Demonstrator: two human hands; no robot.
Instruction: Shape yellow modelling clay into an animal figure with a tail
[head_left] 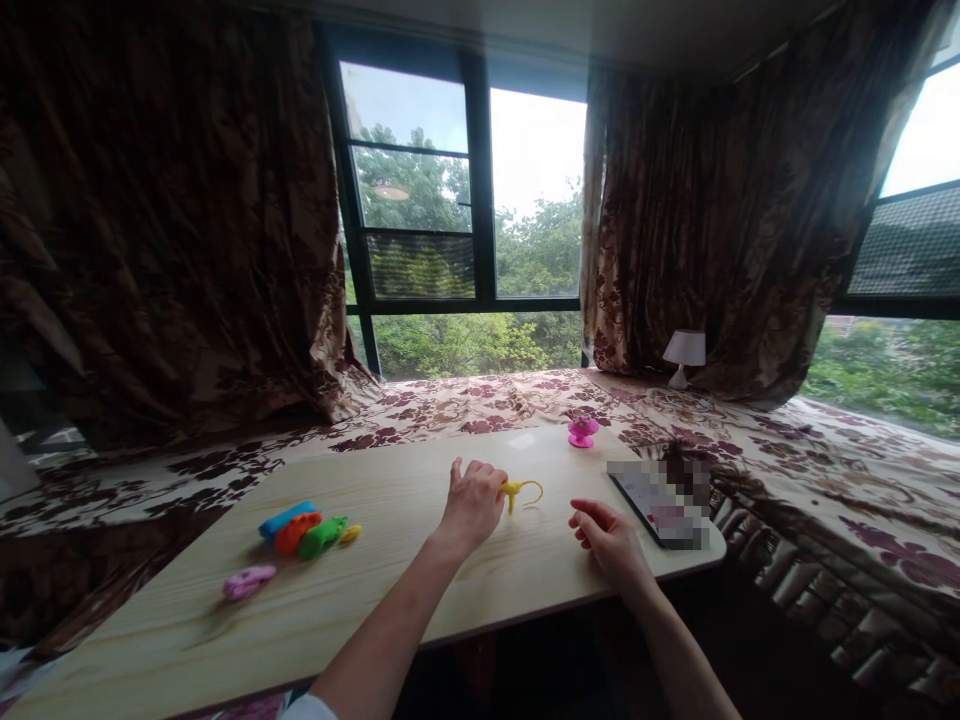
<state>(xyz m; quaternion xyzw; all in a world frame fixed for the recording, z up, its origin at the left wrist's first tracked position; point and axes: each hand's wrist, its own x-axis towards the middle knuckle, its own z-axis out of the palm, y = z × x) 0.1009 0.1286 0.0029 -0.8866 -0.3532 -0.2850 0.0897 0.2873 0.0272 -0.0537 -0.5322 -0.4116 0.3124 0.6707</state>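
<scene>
Near the middle of the light wooden table (360,580), my left hand (474,505) is closed on a small yellow modelling-clay figure (512,490). The figure has a thin curled tail reaching right and short legs pointing down; its left end is hidden behind my fingers. My right hand (609,540) hovers at the table's front edge, right of the figure, with loosely bent fingers apart and nothing in them.
To the left lie blue (285,520), orange (297,533), green (322,538), yellow (350,534) and pink (248,582) clay lumps. A pink clay piece (582,431) stands at the back edge. A partly blurred tablet (651,510) lies right, beyond it a lamp (684,350).
</scene>
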